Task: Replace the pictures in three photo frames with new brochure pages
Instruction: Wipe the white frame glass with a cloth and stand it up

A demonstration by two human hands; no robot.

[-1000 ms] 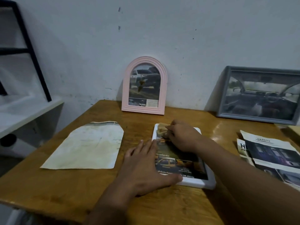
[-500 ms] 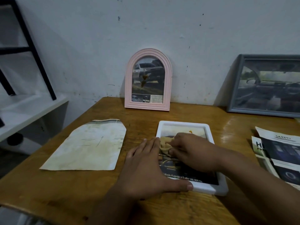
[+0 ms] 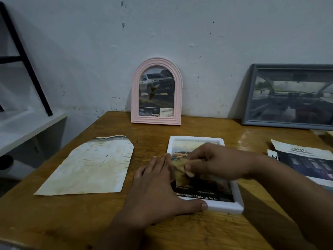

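Observation:
A white rectangular photo frame lies flat on the wooden table with a car brochure page showing in it. My left hand rests flat on the frame's left edge, thumb along its near rim. My right hand pinches a small crumpled yellowish wad over the frame's glass. A pink arched frame with a truck picture leans on the wall behind. A grey frame with a car-interior picture leans at the right.
A stained old paper, cut to an arch shape, lies flat to the left of the white frame. Brochure pages are stacked at the table's right edge. A white shelf with a black rack stands left of the table.
My right hand has slid with the wad from the frame's top left corner toward its middle. My left hand has stayed on the frame's left edge. The view has shifted.

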